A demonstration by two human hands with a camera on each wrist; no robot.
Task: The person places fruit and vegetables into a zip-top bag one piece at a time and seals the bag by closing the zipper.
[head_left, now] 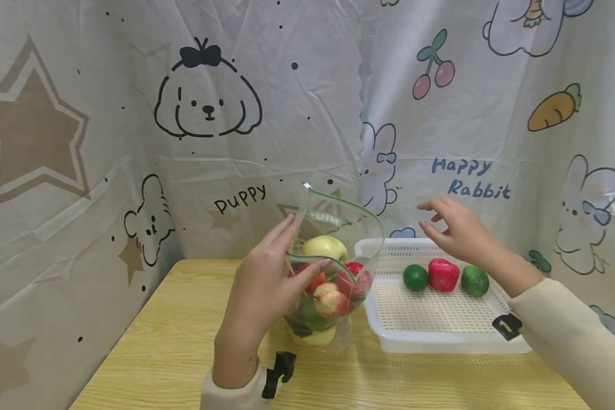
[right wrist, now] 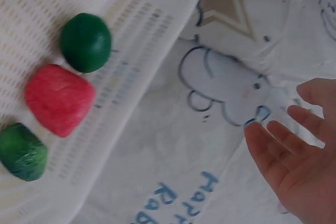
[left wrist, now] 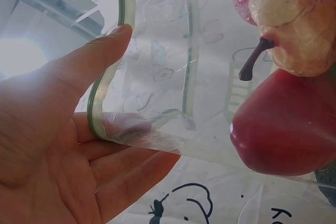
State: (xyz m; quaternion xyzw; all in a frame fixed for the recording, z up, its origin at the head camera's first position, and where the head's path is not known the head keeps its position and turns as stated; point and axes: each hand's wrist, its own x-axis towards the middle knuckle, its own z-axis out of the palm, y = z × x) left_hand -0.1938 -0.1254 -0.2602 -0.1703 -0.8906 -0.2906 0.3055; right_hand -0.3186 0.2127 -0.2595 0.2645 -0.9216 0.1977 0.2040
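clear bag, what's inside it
A yellow fruit on top, red fruits and a stemmed fruit below, a dark green piece and a yellow piece at the bottom. The left hand and these pieces hide anything behind them.

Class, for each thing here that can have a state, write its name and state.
Clear bag: mouth open, produce inside
White basket: upright, holding three loose pieces
Left hand: holding the bag's rim
Right hand: raised, holding nothing
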